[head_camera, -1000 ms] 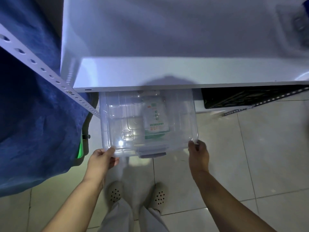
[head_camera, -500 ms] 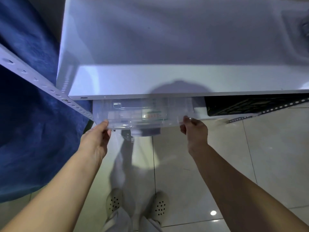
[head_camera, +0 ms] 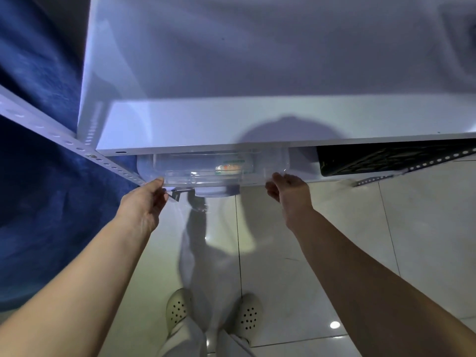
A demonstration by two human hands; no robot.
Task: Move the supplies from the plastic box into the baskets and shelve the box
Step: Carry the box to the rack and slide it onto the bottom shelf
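Head view: my left hand [head_camera: 144, 202] and right hand [head_camera: 288, 189] touch the clear plastic box [head_camera: 213, 168], mostly hidden under the white shelf [head_camera: 231, 122]; its contents blur; I cannot tell their grip.

1. You have one view only, a wide-angle camera worn on your head
2. It looks steeply down over the white shelf board [head_camera: 231, 73], near at the top of the picture
3. Your forearms reach in from the bottom corners, your shoes [head_camera: 177, 309] on the tiled floor [head_camera: 386, 228] far below
4. Straight lines bow at the edges
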